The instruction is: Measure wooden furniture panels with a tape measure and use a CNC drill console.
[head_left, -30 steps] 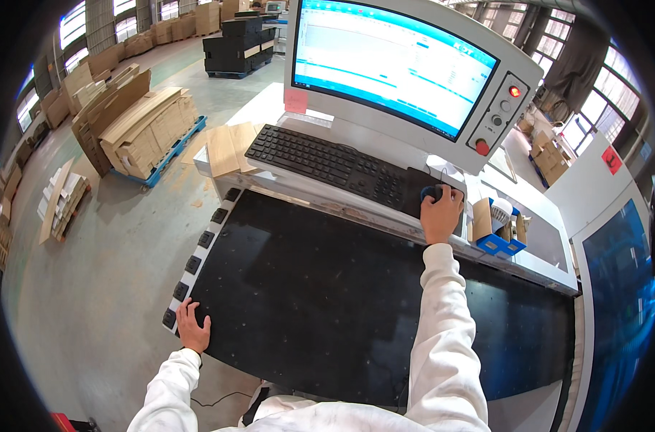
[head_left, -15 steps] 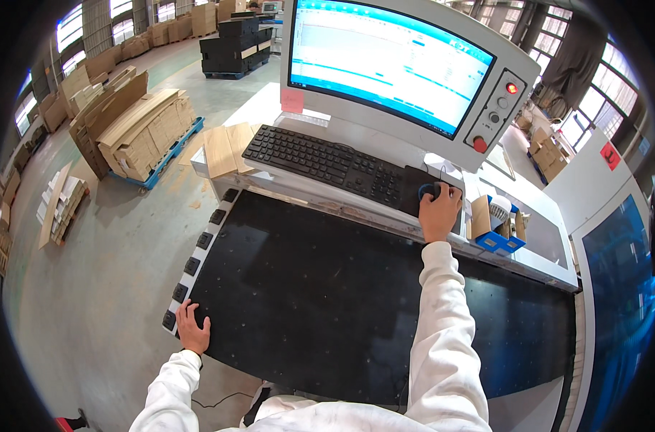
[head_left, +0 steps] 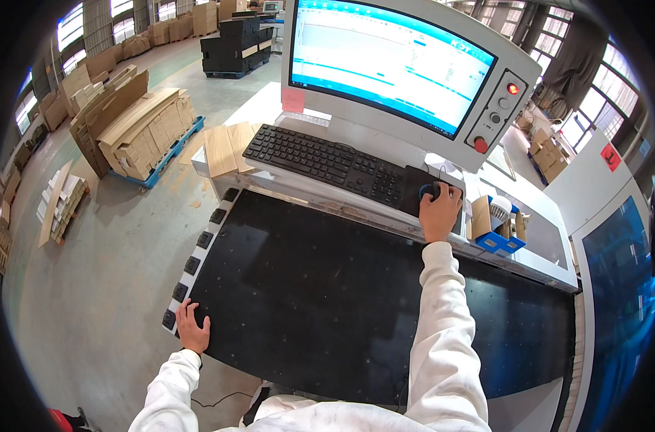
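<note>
My right hand (head_left: 440,214) is closed over a dark computer mouse (head_left: 427,191), which sits on a black mouse pad (head_left: 412,201). Left of the pad lies a black keyboard (head_left: 320,160). Above them a large monitor (head_left: 392,65) is lit with a white and blue screen; its text is too small to read. My left hand (head_left: 193,327) rests with fingers spread on the near left corner of the black machine table (head_left: 313,288), beside a white edge strip (head_left: 205,252) that carries several black blocks.
An open blue box (head_left: 501,234) with a white bulb-like item stands right of the mouse. Red controls (head_left: 480,145) sit on the monitor's side panel. Wooden boards (head_left: 226,150) lie left of the keyboard. Stacked panels on a blue pallet (head_left: 154,137) stand on the floor at the left.
Both my hands stay in place. At the lower left edge, a red and dark shape has shifted slightly on the floor. Part of the on-screen content looks different.
</note>
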{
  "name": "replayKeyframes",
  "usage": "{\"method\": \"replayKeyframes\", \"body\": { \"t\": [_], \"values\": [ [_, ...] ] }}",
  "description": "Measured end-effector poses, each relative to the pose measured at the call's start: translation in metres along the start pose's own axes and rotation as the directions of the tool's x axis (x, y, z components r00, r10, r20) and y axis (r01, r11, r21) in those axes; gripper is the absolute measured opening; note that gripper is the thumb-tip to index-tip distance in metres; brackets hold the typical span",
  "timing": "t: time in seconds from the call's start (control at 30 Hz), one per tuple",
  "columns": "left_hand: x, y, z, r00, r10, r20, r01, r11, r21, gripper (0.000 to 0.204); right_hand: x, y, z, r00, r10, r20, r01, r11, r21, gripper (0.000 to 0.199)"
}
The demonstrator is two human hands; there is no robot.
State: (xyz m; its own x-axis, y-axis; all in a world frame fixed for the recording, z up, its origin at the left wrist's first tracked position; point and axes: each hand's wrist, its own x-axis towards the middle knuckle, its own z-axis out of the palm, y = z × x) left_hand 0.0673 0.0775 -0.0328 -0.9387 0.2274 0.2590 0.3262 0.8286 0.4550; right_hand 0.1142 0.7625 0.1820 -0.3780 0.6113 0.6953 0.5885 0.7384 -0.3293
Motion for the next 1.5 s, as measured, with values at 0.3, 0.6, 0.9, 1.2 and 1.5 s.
{"method": "replayKeyframes", "body": {
  "t": [0.3,0.6,0.9,1.2,1.5],
  "values": [
    [-0.002,-0.004,0.001,1.000,0.006,-0.018,-0.006,1.000,-0.004,0.054,-0.001,-0.002,-0.001,0.999,-0.023,0.028,0.022,0.999,0.027,0.045],
    [-0.002,-0.005,-0.003,1.000,-0.017,-0.011,0.017,1.000,-0.014,0.053,0.001,-0.002,0.003,0.994,-0.111,0.017,0.109,0.990,0.094,0.046],
    [-0.009,-0.021,0.004,0.990,0.058,-0.132,-0.078,0.985,-0.151,0.031,0.002,0.007,0.005,0.994,-0.103,0.029,0.101,0.993,0.053,0.049],
    [-0.022,-0.043,-0.001,0.913,-0.384,-0.138,0.250,0.793,-0.555,0.025,0.007,0.009,0.005,0.985,-0.175,0.010,0.174,0.983,0.062,0.048],
    [-0.008,-0.050,-0.026,0.983,0.043,-0.179,-0.066,0.990,-0.125,0.040,0.007,0.004,0.008,0.989,-0.148,0.006,0.148,0.988,0.050,0.049]
  ]
}}
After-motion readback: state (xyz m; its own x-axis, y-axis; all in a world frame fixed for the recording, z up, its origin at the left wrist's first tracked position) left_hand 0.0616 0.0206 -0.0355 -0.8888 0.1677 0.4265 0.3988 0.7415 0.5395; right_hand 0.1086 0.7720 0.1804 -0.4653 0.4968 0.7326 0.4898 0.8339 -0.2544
